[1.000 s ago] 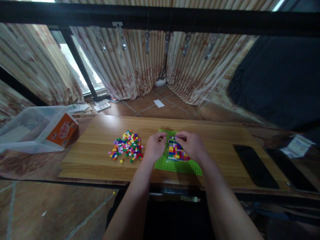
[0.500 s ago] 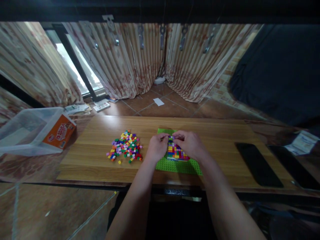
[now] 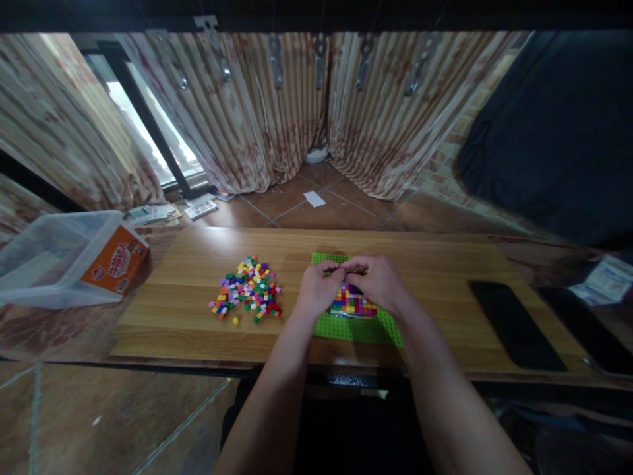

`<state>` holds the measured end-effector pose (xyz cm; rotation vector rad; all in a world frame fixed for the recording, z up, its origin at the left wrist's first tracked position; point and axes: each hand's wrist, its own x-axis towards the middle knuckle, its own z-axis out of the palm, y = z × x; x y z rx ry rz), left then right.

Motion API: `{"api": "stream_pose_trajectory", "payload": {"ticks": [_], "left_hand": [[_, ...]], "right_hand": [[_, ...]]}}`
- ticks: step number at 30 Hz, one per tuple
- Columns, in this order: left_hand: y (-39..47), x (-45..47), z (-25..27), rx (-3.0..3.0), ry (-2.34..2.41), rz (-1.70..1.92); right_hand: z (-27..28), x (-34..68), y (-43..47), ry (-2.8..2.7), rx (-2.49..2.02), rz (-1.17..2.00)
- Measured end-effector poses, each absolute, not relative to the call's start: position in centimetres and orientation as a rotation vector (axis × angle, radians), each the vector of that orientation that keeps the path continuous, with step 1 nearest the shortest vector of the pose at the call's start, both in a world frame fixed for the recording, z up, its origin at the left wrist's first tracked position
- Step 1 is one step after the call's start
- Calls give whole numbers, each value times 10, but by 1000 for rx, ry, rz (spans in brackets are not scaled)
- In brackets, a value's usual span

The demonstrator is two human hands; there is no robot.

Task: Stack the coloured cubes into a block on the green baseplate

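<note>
Both hands meet over a multicoloured block of small toy bricks on a green studded baseplate. My left hand is closed, its thumb and fingers pinched together above the far left part of the bricks. Right beside it, my right hand is closed too, with fingertips touching or nearly touching those of the left. Whatever lies between the fingertips is hidden or too small to name. The far part of the brick block is covered by the hands. Left of them lies a pile of loose bricks in many colours.
A clear plastic box with an orange label stands left of the wooden board. Two dark flat slabs, the nearer one a black phone-like panel, lie at the right. Curtains hang behind, and a dark bar crosses the top.
My left hand has shifted slightly right, closer to my right hand, and now covers more of the far brick rows. The view has tilted a little.
</note>
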<state>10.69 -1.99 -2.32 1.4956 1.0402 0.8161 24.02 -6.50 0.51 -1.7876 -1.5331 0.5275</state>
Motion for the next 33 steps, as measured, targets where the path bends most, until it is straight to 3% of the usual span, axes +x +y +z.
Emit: {"api": "stream_pose_trajectory", "payload": {"ticks": [16, 19, 22, 25, 30, 33], "left_hand": [[-23, 110, -15, 1239, 1088, 856], [-21, 98, -7, 1173, 1133, 887], [-18, 89, -5, 1160, 1228, 890], [-19, 89, -12, 1199, 1236, 788], [-24, 97, -29, 1468, 1253, 752], [-28, 97, -31, 1491, 1293, 778]], "right_hand": [[2, 248, -75, -1430, -1751, 440], [1, 265, -82, -1316, -1927, 306], [-3, 276, -87, -1388, -2119, 414], [-8, 272, -87, -1500, -2135, 514], [-15, 261, -80, -1582, -2160, 293], [-17, 265, -77, -1618, -2186, 340]]}}
